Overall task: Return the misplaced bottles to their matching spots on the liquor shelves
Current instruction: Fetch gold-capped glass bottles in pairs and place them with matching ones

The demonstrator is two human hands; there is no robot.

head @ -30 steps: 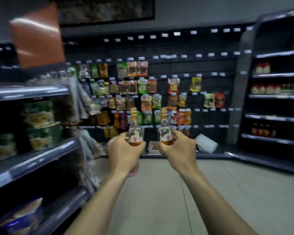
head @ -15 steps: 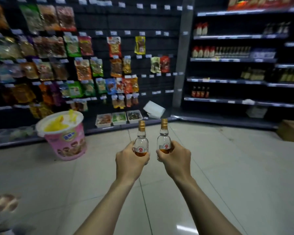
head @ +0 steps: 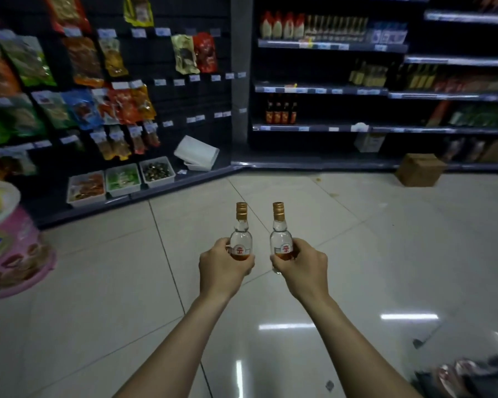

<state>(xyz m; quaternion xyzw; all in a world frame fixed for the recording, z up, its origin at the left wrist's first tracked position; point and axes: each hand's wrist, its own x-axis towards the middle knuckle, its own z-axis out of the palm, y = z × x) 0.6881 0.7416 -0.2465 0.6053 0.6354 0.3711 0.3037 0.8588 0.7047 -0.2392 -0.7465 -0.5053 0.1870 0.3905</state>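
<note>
Now the left hand (head: 224, 270) holds one bottle (head: 241, 243), the right hand (head: 303, 268) the other bottle (head: 281, 242); next, likely walk to the liquor shelves (head: 314, 128) at one o'clock.

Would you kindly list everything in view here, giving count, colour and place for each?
left bottle: one, clear, gold cap, amber liquid low down, centre.
right bottle: one, same look, beside it, not touching.
shelves: several tiers, dark, right rear.
red-topped bottles: four, white and red, upper tier.
red-labelled bottles: four, dark, lower tier, left end.
snack packets: many, mixed colours, hanging on left wall.
trays: three, white, below the packets.
white box: one, leaning right of the trays.
tub: one, pink, floor, far left.
cardboard box: one, brown, floor before the shelves.
left hand: grips the left bottle.
right hand: grips the right bottle.
</note>
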